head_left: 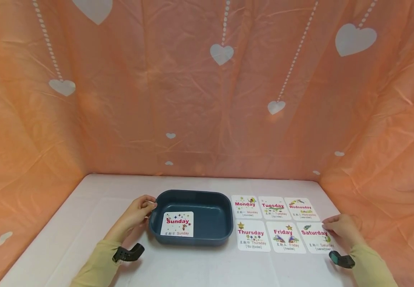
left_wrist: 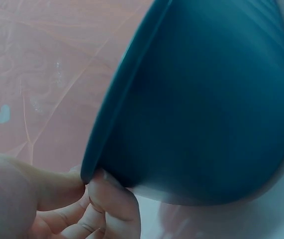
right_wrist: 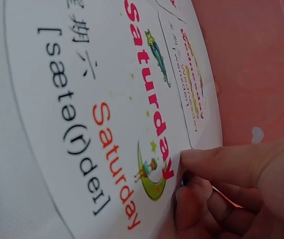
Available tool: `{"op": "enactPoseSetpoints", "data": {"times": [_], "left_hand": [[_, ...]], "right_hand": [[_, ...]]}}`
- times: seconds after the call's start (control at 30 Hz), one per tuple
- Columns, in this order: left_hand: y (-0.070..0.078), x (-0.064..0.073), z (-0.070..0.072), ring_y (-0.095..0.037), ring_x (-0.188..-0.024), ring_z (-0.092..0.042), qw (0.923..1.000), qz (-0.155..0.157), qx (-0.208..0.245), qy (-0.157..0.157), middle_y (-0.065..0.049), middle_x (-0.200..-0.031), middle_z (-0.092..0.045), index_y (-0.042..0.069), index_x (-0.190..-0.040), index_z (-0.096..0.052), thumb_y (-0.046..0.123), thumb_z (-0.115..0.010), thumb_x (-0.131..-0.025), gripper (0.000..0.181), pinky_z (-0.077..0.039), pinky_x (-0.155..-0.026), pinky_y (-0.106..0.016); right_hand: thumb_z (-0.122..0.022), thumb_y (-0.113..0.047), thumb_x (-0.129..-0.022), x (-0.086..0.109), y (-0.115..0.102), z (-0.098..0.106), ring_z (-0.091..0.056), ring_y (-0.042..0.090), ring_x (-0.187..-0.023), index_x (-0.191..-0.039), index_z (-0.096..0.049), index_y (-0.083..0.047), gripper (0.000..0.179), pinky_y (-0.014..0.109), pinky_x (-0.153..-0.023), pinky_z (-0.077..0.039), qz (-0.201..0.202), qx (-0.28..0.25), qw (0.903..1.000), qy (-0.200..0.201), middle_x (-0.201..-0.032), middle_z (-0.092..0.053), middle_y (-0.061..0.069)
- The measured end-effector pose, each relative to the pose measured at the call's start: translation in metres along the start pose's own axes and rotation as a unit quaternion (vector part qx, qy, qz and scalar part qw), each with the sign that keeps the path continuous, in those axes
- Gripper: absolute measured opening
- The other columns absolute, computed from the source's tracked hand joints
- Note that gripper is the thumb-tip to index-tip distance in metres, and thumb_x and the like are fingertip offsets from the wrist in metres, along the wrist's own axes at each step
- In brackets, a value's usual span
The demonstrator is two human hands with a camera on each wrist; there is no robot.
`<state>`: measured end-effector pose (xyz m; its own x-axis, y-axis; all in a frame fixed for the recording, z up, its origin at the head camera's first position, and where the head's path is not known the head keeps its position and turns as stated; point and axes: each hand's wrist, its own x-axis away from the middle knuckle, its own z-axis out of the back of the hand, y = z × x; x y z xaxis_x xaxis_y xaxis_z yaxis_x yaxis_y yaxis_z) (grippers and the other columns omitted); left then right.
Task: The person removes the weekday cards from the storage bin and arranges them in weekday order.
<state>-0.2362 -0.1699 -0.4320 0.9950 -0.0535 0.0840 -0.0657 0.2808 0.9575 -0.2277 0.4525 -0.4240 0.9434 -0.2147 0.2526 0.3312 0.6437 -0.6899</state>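
A dark blue rectangular tray [head_left: 212, 223] stands left of centre on the table. My left hand [head_left: 135, 215] pinches its left rim between thumb and fingers; the tray's outer wall [left_wrist: 206, 109] fills much of the left wrist view. A white Sunday card [head_left: 177, 224] rests inside the tray at the left. Beyond the tray's right side lies a card reading Saturday [head_left: 316, 238], the front right one of two rows. My right hand [head_left: 344, 230] pinches its right edge, fingertips [right_wrist: 192, 158] beside the moon picture in the right wrist view.
Monday [head_left: 246, 207], Tuesday [head_left: 273, 208] and Wednesday [head_left: 301, 209] cards form the back row. Thursday [head_left: 252, 236] and Friday [head_left: 285, 237] cards lie in front, left of Saturday. Orange cloth with white hearts [head_left: 222, 54] encloses the white table [head_left: 192, 265] at the back and sides.
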Motion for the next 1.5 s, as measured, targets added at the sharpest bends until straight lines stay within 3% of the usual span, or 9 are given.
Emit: {"op": "enactPoseSetpoints", "data": {"times": [0.37, 0.57, 0.7, 1.0, 1.23, 1.5], "left_hand": [[0.001, 0.000, 0.000, -0.016, -0.064, -0.051, 1.0000, 0.003, -0.005, -0.001, -0.009, -0.085, -0.060, -0.004, -0.120, -0.048, 0.012, -0.052, -0.098, 0.027, -0.037, -0.047, -0.027], [0.001, 0.002, 0.000, -0.016, -0.063, -0.051, 1.0000, 0.004, -0.006, 0.003, -0.009, -0.086, -0.060, -0.004, -0.120, -0.048, 0.011, -0.053, -0.098, 0.026, -0.037, -0.047, -0.027], [0.001, 0.003, 0.000, -0.016, -0.063, -0.051, 1.0000, 0.005, -0.007, 0.004, -0.009, -0.086, -0.060, -0.004, -0.119, -0.048, 0.010, -0.052, -0.098, 0.026, -0.037, -0.046, -0.027], [0.002, 0.001, 0.000, -0.017, -0.066, -0.052, 0.9999, 0.007, -0.008, 0.001, -0.013, -0.089, -0.060, -0.003, -0.120, -0.048, 0.012, -0.051, -0.099, 0.026, -0.038, -0.049, -0.028], [0.002, 0.000, 0.001, -0.018, -0.067, -0.051, 0.9999, 0.009, -0.013, -0.001, -0.015, -0.091, -0.059, -0.003, -0.121, -0.047, 0.012, -0.051, -0.099, 0.027, -0.039, -0.050, -0.028], [0.002, 0.001, 0.001, -0.018, -0.067, -0.052, 0.9998, 0.016, -0.013, 0.001, -0.014, -0.090, -0.059, -0.003, -0.122, -0.047, 0.012, -0.050, -0.099, 0.028, -0.039, -0.051, -0.028]], "right_hand": [[-0.068, -0.012, -0.085, 0.001, 0.001, 0.001, -0.053, 0.022, -0.075, -0.100, -0.064, 0.014, 0.031, 0.029, -0.064, -0.044, 0.007, -0.009, 0.9999, 0.006, -0.080, -0.063, 0.007], [-0.062, -0.017, -0.092, 0.003, -0.003, 0.009, -0.058, 0.014, -0.070, -0.110, -0.059, 0.017, 0.038, 0.025, -0.063, -0.050, 0.028, -0.054, 0.9981, -0.005, -0.079, -0.064, 0.001], [-0.060, -0.021, -0.095, 0.006, -0.013, 0.009, -0.063, 0.011, -0.077, -0.119, -0.053, 0.018, 0.046, 0.025, -0.070, -0.052, 0.062, -0.091, 0.9933, -0.034, -0.092, -0.068, 0.006], [-0.057, -0.025, -0.097, 0.010, -0.058, -0.012, -0.064, 0.017, -0.095, -0.126, -0.047, 0.017, 0.052, 0.025, -0.080, -0.050, 0.143, -0.122, 0.9786, -0.082, -0.112, -0.064, 0.019], [-0.058, -0.024, -0.097, 0.013, -0.104, -0.035, -0.063, 0.019, -0.098, -0.127, -0.049, 0.013, 0.049, 0.029, -0.084, -0.050, 0.176, -0.141, 0.9683, -0.107, -0.113, -0.063, 0.016], [-0.058, -0.020, -0.097, 0.018, -0.166, -0.071, -0.064, 0.025, -0.097, -0.125, -0.052, 0.012, 0.043, 0.033, -0.084, -0.051, 0.228, -0.160, 0.9496, -0.144, -0.108, -0.064, 0.018]]}}
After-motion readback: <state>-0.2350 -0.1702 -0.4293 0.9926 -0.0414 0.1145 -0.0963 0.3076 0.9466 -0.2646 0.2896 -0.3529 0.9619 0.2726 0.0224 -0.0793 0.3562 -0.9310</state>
